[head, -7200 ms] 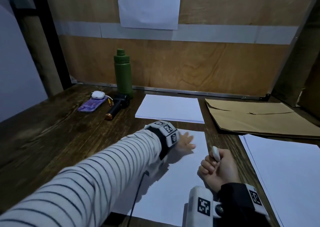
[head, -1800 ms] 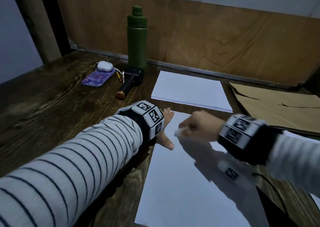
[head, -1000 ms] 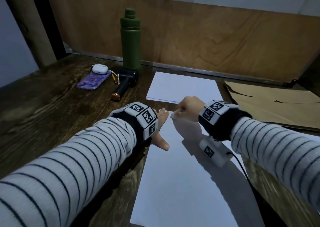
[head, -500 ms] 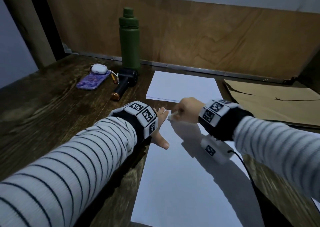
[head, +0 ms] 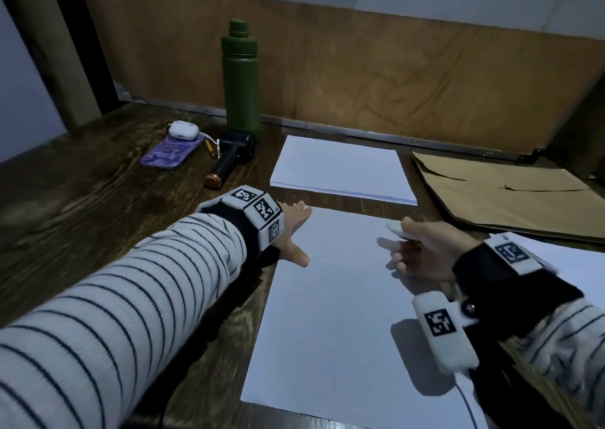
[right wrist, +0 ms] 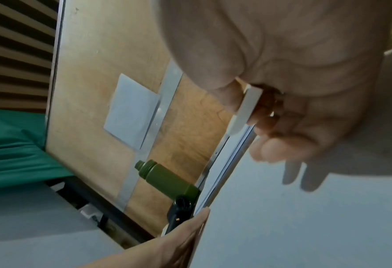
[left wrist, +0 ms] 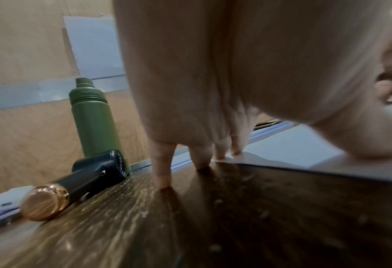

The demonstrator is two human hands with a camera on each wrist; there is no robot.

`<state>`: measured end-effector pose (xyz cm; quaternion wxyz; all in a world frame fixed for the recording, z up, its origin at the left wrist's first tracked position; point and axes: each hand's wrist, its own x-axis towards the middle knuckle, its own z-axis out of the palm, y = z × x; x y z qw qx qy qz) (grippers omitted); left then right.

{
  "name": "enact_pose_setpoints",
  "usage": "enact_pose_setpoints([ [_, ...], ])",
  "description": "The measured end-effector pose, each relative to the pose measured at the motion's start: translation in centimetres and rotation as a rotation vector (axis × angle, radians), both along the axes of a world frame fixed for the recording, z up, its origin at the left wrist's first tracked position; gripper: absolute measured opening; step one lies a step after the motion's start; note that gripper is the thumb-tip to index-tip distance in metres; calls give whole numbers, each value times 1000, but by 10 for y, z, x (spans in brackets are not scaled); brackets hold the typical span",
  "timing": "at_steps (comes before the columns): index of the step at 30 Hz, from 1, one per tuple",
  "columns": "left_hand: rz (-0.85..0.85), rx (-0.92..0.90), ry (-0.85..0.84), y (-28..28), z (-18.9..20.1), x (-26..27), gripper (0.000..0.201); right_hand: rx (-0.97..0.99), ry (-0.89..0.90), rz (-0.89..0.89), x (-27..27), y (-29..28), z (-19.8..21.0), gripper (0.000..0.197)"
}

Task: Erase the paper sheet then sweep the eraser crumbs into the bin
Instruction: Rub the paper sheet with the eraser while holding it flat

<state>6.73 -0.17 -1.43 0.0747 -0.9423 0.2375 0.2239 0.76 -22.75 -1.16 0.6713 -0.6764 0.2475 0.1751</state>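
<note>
A white paper sheet point(head: 330, 314) lies lengthwise on the dark wooden table point(head: 82, 206). My left hand point(head: 291, 232) lies flat with straight fingers on the sheet's far left corner, its fingertips point(left wrist: 163, 179) partly on the wood. My right hand point(head: 422, 252) hovers over the sheet's far right part and pinches a flat white eraser point(head: 394, 226) between thumb and fingers; the right wrist view shows the eraser point(right wrist: 243, 112) edge-on under the thumb. Small pale crumbs point(left wrist: 218, 202) dot the wood beside the sheet. No bin is in view.
A stack of white paper point(head: 340, 170) lies beyond the sheet. A green bottle point(head: 240, 75), a black handheld device point(head: 230, 162), a purple phone point(head: 167, 155) with a white earbud case point(head: 183, 130) stand far left. A brown envelope point(head: 504, 196) and more paper point(head: 573, 265) lie right.
My right hand has swung from the sheet's far left corner, beside the left hand, to its far right side, with the eraser lifted off the paper. The left hand has stayed put.
</note>
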Motion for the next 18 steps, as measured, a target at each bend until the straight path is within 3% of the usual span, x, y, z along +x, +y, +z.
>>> enact_pose_setpoints([
  [4,6,9,-104,-12,22,-11,50,63,-55,-76,-2,-2,-7,33],
  [8,-211,-60,-150,-36,22,-53,62,71,-108,-103,-3,-3,-15,38],
  [12,-402,45,88,-44,9,-95,62,85,-97,-123,-2,-4,-18,49],
  [15,-292,19,95,-26,-5,-97,65,97,-107,-125,-4,-4,-16,51],
  [17,2,12,17,-6,-10,-82,70,116,-98,-127,-6,-3,-15,49],
  [18,147,112,-22,4,-8,-72,75,128,-97,-131,-7,-3,-15,48],
])
